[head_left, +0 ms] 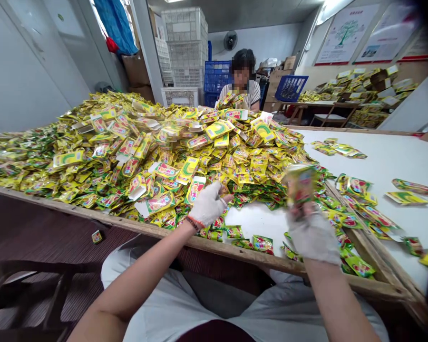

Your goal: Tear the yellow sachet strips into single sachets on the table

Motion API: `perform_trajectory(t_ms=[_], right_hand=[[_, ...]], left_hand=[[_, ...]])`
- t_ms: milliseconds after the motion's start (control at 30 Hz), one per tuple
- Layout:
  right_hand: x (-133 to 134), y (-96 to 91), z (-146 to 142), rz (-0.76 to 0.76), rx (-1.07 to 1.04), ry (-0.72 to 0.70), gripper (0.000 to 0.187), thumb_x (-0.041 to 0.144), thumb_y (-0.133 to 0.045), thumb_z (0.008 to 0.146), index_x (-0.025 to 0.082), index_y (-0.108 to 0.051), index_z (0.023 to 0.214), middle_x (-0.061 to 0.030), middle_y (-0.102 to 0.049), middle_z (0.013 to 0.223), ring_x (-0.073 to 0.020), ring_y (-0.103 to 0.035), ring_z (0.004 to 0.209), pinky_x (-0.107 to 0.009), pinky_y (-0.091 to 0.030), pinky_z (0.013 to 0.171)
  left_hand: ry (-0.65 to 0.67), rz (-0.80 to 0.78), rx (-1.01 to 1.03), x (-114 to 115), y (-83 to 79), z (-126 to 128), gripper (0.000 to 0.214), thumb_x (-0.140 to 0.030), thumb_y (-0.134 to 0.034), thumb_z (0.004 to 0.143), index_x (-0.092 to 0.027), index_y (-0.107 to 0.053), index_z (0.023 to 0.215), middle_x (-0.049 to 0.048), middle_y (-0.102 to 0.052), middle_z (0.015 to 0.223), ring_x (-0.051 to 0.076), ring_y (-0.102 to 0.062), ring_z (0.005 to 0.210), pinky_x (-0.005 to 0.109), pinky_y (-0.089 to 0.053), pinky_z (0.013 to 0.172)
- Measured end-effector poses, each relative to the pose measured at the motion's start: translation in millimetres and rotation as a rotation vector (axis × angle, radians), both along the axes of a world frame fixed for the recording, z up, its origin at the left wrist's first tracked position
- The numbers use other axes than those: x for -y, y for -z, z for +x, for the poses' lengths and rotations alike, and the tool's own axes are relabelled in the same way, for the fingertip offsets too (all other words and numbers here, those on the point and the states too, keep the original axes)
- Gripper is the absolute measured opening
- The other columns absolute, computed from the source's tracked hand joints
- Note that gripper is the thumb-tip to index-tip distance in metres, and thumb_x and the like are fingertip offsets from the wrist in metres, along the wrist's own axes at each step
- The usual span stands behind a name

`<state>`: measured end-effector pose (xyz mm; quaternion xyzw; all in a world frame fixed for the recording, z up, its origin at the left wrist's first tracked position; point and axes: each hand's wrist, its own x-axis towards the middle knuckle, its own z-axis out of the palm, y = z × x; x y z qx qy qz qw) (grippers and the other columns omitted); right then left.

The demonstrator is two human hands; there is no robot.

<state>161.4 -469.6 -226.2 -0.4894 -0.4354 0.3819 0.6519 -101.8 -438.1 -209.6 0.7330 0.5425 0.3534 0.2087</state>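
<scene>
A broad heap of small glossy yellow-and-green plastic packets (249, 164), mixed with flat yellow cardboard boxes (188, 170), spreads from the left end of the white, wood-rimmed desk (260, 219). Near its front edge, the right hand (312, 228), in a white cloth glove, grasps a blurred yellow-and-red pack (300, 183); the left hand (210, 204), likewise gloved, is at the heap's near side, fingers bent, whether gripping anything I cannot tell.

A heap of packets (171, 147) before us
On our table (342, 173), loose packets (349, 149) lie right of a rail (374, 251); behind the heap sits a person (255, 92), crates (185, 52) to the left.
</scene>
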Motion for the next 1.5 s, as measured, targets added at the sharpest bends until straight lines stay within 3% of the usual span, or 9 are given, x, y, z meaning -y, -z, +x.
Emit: perform_trajectory(t_ms=[167,300,467,567,767,933,1167,1333,1500], right_hand=[[-12.4,-6.7,-9.3,-0.014,-0.143,-0.005,0.025,0.042,-0.063,0.073,0.025,-0.063,0.092,-0.0006,-0.061,0.076,-0.0113,-0.050,0.055,-0.026,-0.043,0.052],[-13.3,14.3,-58.4,-0.171,0.613,-0.402,0.025,0.035,-0.067,0.071,0.020,-0.070,0.091,-0.0033,-0.062,0.073,-0.0144,-0.053,0.060,-0.027,-0.040,0.056],[-10.5,33.3,-80.3,-0.179,1.162,-0.475,0.021,0.032,-0.074,0.062,0.018,-0.067,0.076,-0.0050,-0.060,0.078,-0.0150,-0.051,0.065,-0.027,-0.036,0.059],[-6.1,32.6,-72.1,-0.212,0.958,-0.416,0.019,0.036,-0.068,0.070,0.020,-0.059,0.071,0.0017,-0.053,0.061,-0.0128,-0.045,0.056,-0.025,-0.031,0.052],[4.4,17.7,-68.6,-0.123,0.354,-0.293,0.026,0.043,-0.062,0.076,0.019,-0.057,0.085,0.0011,-0.059,0.070,-0.0128,-0.048,0.060,-0.024,-0.039,0.054],[9.7,9.9,-87.5,-0.091,0.429,-0.161,0.030,0.045,-0.062,0.075,0.017,-0.060,0.085,-0.0035,-0.064,0.074,-0.0150,-0.052,0.062,-0.026,-0.041,0.056],[14.8,20.8,-99.9,-0.073,0.574,-0.007,0.027,0.044,-0.053,0.082,0.018,-0.055,0.073,-0.0012,-0.058,0.064,-0.0136,-0.048,0.057,-0.026,-0.040,0.055],[21.5,25.4,-113.2,0.017,0.344,0.098,0.038,0.044,-0.061,0.076,0.018,-0.054,0.103,-0.0075,-0.064,0.093,-0.0178,-0.060,0.077,-0.030,-0.049,0.067],[21.3,22.4,-117.3,-0.036,0.122,-0.049,0.039,0.041,-0.065,0.074,0.017,-0.058,0.104,-0.0091,-0.069,0.097,-0.0204,-0.065,0.084,-0.033,-0.052,0.076]], left_hand=[[-0.206,0.054,-0.540,-44.9,-3.2,8.8,0.027,-0.030,-0.057,0.081,-0.017,-0.055,0.106,0.0116,-0.060,0.105,0.025,-0.058,0.100,0.034,-0.043,0.085],[-0.221,0.022,-0.551,-61.3,9.0,27.6,0.041,-0.018,-0.062,0.074,-0.012,-0.052,0.113,0.0170,-0.061,0.103,0.031,-0.057,0.102,0.041,-0.042,0.087],[-0.150,0.023,-0.465,-58.0,10.8,24.0,0.019,-0.023,-0.055,0.081,-0.017,-0.059,0.098,0.0113,-0.064,0.094,0.026,-0.061,0.095,0.038,-0.046,0.083],[-0.072,-0.016,-0.196,-41.8,12.1,14.1,0.018,-0.033,-0.050,0.086,-0.019,-0.059,0.092,0.0051,-0.065,0.090,0.018,-0.061,0.086,0.030,-0.050,0.077],[0.015,-0.398,0.899,8.8,29.5,15.4,0.037,-0.039,-0.074,0.067,-0.018,-0.051,0.087,-0.0040,-0.055,0.071,0.010,-0.056,0.060,0.025,-0.053,0.059],[0.016,-0.464,1.300,43.7,31.7,38.9,0.042,-0.039,-0.077,0.065,-0.018,-0.048,0.087,-0.0015,-0.061,0.081,0.011,-0.061,0.069,0.028,-0.054,0.069],[-0.096,-0.330,1.502,50.8,36.3,63.7,0.041,-0.028,-0.080,0.063,-0.016,-0.056,0.095,0.0049,-0.067,0.093,0.012,-0.064,0.075,0.023,-0.049,0.069],[-0.048,-0.276,1.580,46.0,39.0,68.7,0.035,-0.030,-0.076,0.068,-0.017,-0.055,0.093,0.0024,-0.065,0.089,0.011,-0.061,0.070,0.024,-0.048,0.069],[-0.081,-0.096,0.962,46.3,28.0,56.6,0.027,-0.043,-0.063,0.079,-0.017,-0.056,0.081,0.0008,-0.057,0.076,0.013,-0.055,0.071,0.026,-0.044,0.068]])
